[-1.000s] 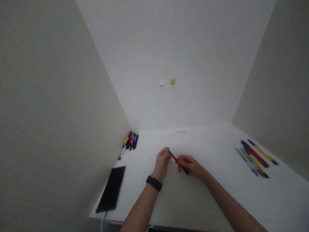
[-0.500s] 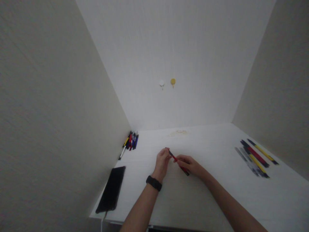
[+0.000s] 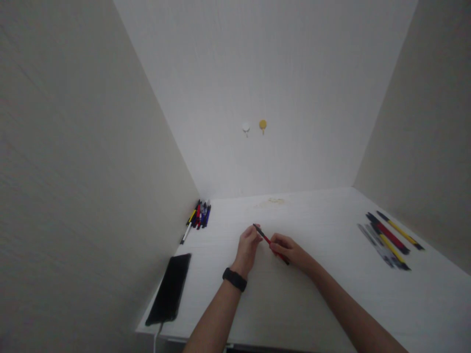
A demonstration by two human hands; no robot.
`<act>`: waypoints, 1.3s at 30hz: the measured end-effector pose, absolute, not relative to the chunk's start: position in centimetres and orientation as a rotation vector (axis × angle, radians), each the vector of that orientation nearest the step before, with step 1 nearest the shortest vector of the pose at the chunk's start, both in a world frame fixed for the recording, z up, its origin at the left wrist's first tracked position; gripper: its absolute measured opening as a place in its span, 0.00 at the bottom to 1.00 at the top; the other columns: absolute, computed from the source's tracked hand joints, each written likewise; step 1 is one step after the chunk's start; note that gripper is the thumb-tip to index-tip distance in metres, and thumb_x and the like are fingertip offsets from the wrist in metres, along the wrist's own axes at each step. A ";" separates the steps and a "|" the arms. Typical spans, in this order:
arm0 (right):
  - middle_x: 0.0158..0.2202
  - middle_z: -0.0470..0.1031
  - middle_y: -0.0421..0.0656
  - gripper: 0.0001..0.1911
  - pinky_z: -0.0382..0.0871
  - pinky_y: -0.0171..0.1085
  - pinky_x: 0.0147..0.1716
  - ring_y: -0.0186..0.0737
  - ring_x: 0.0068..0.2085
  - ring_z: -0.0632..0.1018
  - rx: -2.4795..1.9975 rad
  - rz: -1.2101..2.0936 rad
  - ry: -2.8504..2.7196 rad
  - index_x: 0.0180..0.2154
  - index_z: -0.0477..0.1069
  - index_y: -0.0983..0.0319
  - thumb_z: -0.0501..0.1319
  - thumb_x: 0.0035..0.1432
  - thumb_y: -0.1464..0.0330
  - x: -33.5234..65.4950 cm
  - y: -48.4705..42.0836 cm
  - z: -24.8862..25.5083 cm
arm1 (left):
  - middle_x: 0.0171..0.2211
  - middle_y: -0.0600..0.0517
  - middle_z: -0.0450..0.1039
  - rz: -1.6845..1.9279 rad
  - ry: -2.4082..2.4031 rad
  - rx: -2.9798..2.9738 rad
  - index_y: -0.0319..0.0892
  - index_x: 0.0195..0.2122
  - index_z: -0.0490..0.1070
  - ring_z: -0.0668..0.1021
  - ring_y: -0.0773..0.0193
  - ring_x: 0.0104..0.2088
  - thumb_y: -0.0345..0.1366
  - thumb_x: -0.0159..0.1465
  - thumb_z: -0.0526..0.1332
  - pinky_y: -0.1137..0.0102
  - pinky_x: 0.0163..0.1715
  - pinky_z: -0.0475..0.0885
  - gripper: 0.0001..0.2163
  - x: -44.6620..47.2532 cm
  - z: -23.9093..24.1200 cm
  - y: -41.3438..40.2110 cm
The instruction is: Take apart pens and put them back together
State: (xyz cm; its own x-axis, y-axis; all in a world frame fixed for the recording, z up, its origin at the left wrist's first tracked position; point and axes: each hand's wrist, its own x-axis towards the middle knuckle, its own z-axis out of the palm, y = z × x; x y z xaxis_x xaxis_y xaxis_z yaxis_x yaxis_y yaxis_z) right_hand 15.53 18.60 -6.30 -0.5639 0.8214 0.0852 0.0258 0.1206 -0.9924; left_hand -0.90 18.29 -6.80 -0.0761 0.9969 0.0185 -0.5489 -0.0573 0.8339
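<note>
Between my two hands a red pen with black ends (image 3: 267,240) slants above the white tabletop, its upper left end dark. My left hand (image 3: 248,245), with a black band on the wrist, pinches it near that dark end. Closed round the red barrel further down is my right hand (image 3: 289,250); the pen's lower black end sticks out below these fingers. My fingers partly cover the barrel, so its full length does not show.
Several pens (image 3: 200,214) lie bunched by the left wall. Nearer me is a black phone (image 3: 170,289) with a white cable (image 3: 157,336). More yellow, red and clear pens or pen parts (image 3: 390,238) lie at right. Two small hooks (image 3: 262,124) are on the back wall.
My right hand has shifted very slightly to the right along the pen. My left hand stays almost where it was, and both keep their hold.
</note>
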 end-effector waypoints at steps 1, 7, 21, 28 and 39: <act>0.22 0.63 0.35 0.20 0.53 0.31 0.20 0.29 0.21 0.62 -0.830 1.499 -1.731 0.29 0.61 0.60 0.62 0.53 0.51 15.5 18.7 -6.5 | 0.28 0.53 0.68 1.504 0.783 0.770 0.38 0.32 0.74 0.69 0.71 0.28 0.40 0.52 0.70 0.73 0.32 0.64 0.12 -0.9 -6.8 18.3; 0.21 0.67 0.34 0.20 0.55 0.31 0.22 0.30 0.22 0.65 -0.795 1.495 -1.704 0.31 0.58 0.59 0.65 0.50 0.54 15.4 18.9 -6.9 | 0.25 0.55 0.66 1.503 0.757 0.790 0.37 0.31 0.73 0.68 0.71 0.27 0.40 0.54 0.69 0.73 0.31 0.63 0.11 -1.0 -7.0 18.4; 0.24 0.72 0.39 0.18 0.54 0.31 0.18 0.28 0.19 0.63 -0.728 1.553 -1.769 0.36 0.66 0.62 0.57 0.58 0.53 15.4 19.1 -6.9 | 0.24 0.55 0.64 1.502 0.737 0.828 0.38 0.25 0.68 0.66 0.71 0.26 0.40 0.55 0.68 0.73 0.29 0.62 0.12 -0.7 -6.4 18.2; 0.23 0.71 0.36 0.17 0.53 0.30 0.18 0.28 0.19 0.63 -0.748 1.553 -1.709 0.35 0.60 0.60 0.62 0.55 0.56 15.4 19.2 -7.1 | 0.23 0.56 0.62 1.511 0.767 0.822 0.38 0.25 0.68 0.65 0.72 0.25 0.42 0.55 0.68 0.73 0.28 0.61 0.13 -0.7 -6.6 18.3; 0.22 0.67 0.38 0.20 0.54 0.31 0.19 0.30 0.21 0.64 -0.843 1.411 -1.803 0.40 0.73 0.64 0.58 0.57 0.54 15.4 19.5 -7.2 | 0.23 0.56 0.65 1.472 0.841 0.817 0.38 0.43 0.74 0.67 0.72 0.25 0.42 0.54 0.68 0.73 0.31 0.62 0.18 -0.9 -7.1 18.4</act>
